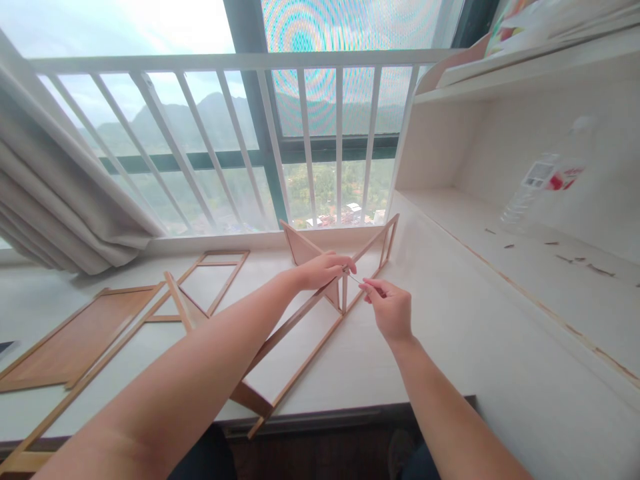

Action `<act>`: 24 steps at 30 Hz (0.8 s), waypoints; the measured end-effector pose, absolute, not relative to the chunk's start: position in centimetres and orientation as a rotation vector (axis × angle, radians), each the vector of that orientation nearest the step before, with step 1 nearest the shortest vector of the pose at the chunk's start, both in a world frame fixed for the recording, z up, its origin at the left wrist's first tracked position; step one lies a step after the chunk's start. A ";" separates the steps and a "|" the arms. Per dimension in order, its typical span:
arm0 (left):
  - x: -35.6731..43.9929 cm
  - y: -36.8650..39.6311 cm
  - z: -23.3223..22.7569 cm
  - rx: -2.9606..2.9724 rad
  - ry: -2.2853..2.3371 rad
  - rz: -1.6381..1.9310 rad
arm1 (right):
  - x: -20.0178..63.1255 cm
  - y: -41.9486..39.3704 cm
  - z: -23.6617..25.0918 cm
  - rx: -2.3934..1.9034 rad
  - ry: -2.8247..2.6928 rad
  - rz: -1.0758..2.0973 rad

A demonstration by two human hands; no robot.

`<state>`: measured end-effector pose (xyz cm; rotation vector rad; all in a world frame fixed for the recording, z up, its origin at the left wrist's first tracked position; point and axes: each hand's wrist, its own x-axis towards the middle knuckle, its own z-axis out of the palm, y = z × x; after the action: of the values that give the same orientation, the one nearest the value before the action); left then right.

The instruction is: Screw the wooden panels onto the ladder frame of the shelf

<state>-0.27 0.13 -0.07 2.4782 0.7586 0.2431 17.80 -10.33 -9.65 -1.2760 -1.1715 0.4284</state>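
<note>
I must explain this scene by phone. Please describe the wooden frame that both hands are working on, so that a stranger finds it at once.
Start at the white window railing and look down to the white desk. The long wooden frame lies slanted in the middle, under the left hand and right hand. Unlike the flat panels to its left, it has upright pieces.

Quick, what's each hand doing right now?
Left hand: closed on the wooden frame.
Right hand: pinching something thin; cannot tell what.

No writing can be read anywhere in view. At about two o'clock, a clear plastic bottle [545, 187] lying on the shelf [500, 220] carries a white and red label, but its print is too blurred to make out.
</note>
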 end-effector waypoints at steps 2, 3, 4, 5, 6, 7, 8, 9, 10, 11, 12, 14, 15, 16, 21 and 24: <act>-0.3 0.2 -0.1 2.484 0.756 0.243 | 17.8 -10.4 -9.6 -1.276 -1.176 0.433; -0.3 0.2 -0.1 2.487 0.755 0.240 | 17.8 -10.4 -9.5 -1.276 -1.178 0.434; -0.3 0.1 0.0 2.488 0.754 0.237 | 17.8 -10.4 -9.5 -1.275 -1.179 0.434; -0.3 0.1 0.0 2.488 0.753 0.236 | 17.8 -10.4 -9.5 -1.273 -1.179 0.434; -0.3 0.1 0.0 2.488 0.753 0.236 | 17.8 -10.4 -9.5 -1.274 -1.179 0.434; -0.3 0.0 0.1 2.488 0.753 0.235 | 17.8 -10.5 -9.4 -1.274 -1.181 0.435; -0.2 0.0 0.1 2.487 0.753 0.236 | 17.8 -10.5 -9.4 -1.275 -1.182 0.436; -0.2 -0.1 0.1 2.487 0.754 0.234 | 17.8 -10.5 -9.4 -1.277 -1.184 0.437; -0.2 -0.1 0.2 2.486 0.757 0.232 | 17.8 -10.5 -9.4 -1.279 -1.187 0.436; -0.2 -0.1 0.2 2.486 0.762 0.229 | 17.8 -10.5 -9.4 -1.281 -1.191 0.435; -0.2 -0.1 0.2 2.485 0.768 0.225 | 17.8 -10.5 -9.4 -1.283 -1.195 0.432; -0.2 0.0 0.1 2.483 0.776 0.223 | 17.7 -10.5 -9.5 -1.285 -1.202 0.428; -0.2 0.0 0.0 2.482 0.775 0.226 | 17.7 -10.4 -9.5 -1.285 -1.205 0.427; -0.2 0.1 0.0 2.481 0.772 0.230 | 17.7 -10.4 -9.5 -1.284 -1.208 0.427; -0.2 0.1 0.0 2.494 0.753 0.234 | 17.7 -10.5 -9.6 -1.282 -1.219 0.425; -0.2 0.1 0.0 2.495 0.759 0.227 | 17.7 -10.5 -9.6 -1.283 -1.228 0.423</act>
<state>-0.21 0.06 0.04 2.4951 0.7589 0.2274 17.65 -10.51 -9.60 -1.2835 -1.2284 0.4230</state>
